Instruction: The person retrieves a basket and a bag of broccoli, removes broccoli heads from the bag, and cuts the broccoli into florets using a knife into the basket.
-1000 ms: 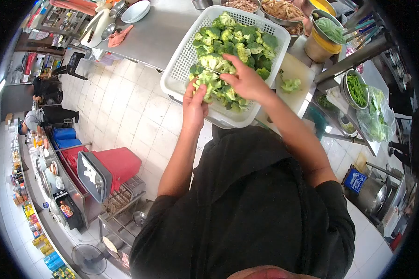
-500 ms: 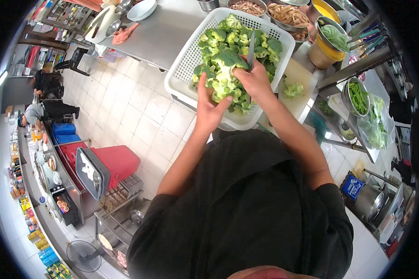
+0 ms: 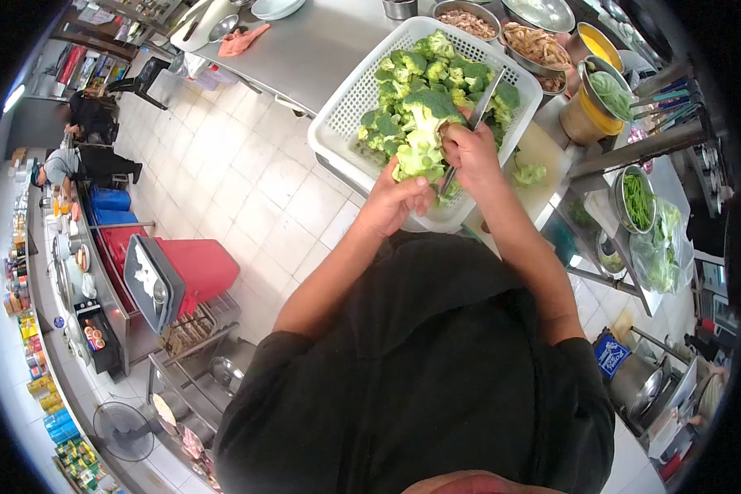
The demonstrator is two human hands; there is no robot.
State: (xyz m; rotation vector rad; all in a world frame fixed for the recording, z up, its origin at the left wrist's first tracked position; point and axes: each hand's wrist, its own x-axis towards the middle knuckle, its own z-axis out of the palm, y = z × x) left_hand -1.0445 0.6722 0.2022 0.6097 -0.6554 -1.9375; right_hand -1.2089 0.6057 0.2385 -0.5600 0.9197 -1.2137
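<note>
A large head of broccoli is gripped at its stem end by my left hand, fingers curled around it. My right hand is closed on a knife, whose blade points up and away, and its fingers press against the broccoli's side. Both hands are over the near part of a white perforated basket. Cut broccoli florets fill much of the basket below. Part of the knife is covered by my right hand.
Right of the basket lies a cutting board with a leafy broccoli scrap. Bowls of sliced food stand behind. A metal shelf post rises at the right. A red bin stands left; two people are far left.
The broccoli has been turned in my left hand, which now grips nearer its stem end. The knife has tilted to the right. The whole view has shifted slightly.
</note>
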